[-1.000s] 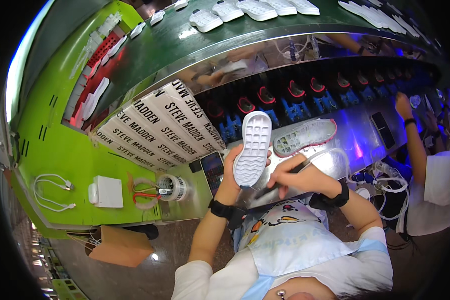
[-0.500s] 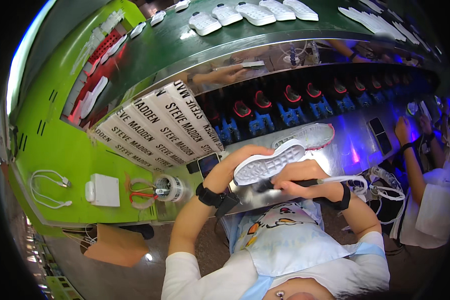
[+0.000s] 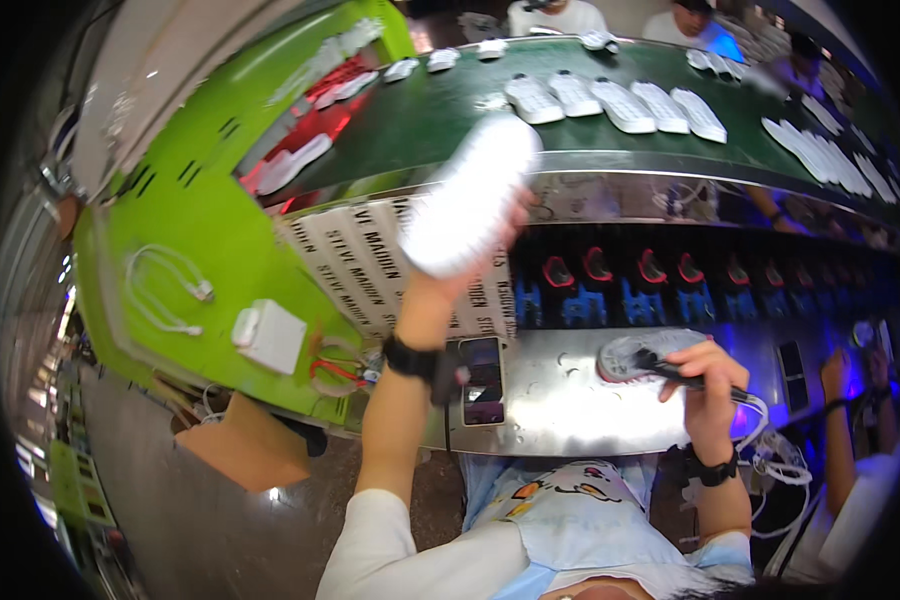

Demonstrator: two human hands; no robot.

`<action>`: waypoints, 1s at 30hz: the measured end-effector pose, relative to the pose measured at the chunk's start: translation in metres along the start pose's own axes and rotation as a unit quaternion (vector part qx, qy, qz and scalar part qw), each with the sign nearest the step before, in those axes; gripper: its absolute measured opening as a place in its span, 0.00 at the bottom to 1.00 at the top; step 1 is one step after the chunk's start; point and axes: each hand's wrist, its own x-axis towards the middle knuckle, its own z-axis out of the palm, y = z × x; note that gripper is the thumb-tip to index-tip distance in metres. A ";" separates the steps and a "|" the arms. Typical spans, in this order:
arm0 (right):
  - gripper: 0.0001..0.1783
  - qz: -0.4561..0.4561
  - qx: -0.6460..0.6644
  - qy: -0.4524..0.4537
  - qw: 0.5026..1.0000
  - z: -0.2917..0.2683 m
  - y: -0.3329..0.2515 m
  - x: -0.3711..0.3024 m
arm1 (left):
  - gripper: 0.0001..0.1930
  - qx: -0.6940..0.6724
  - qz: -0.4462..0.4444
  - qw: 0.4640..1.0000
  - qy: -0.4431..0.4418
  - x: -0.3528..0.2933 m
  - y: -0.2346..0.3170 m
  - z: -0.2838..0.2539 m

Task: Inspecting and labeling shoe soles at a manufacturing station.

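Note:
My left hand [image 3: 505,225] is raised over the printed cardboard sheet, gripping a white shoe sole [image 3: 470,200] near the green belt. Motion blurs the sole, and it partly hides the fingers. My right hand [image 3: 708,385] is closed round a black-handled brush [image 3: 685,375] with a pale tube running from its rear end. The brush's dark tip lies over a grey-white sole-shaped piece [image 3: 620,355] with a reddish edge, on the metal bench [image 3: 560,410]. Whether the bristles touch that piece I cannot tell.
Several white soles [image 3: 625,105] lie on the green conveyor belt [image 3: 420,115]. Phones [image 3: 482,380] rest on the bench. A charger box [image 3: 270,335] and cable [image 3: 160,290] are on the green side panel. Dark shoes with red collars [image 3: 650,265] stand behind. A co-worker's arm [image 3: 840,420] is at right.
My left hand has carried the white sole up and left, away from the bench. My right hand has moved right with the brush, to the grey-white piece. The whole view has shifted.

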 end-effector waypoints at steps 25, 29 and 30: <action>0.13 0.159 -0.039 0.058 0.985 -0.011 0.016 -0.029 | 0.22 0.615 0.148 0.744 0.215 -0.056 -0.028 -0.005; 0.14 0.251 -0.093 -0.114 0.957 0.024 0.028 -0.027 | 0.29 0.221 0.086 0.937 0.256 -0.112 -0.131 -0.124; 0.15 0.279 -0.111 -0.090 0.949 0.027 0.039 -0.026 | 0.30 0.149 0.088 0.943 0.284 -0.114 -0.151 -0.142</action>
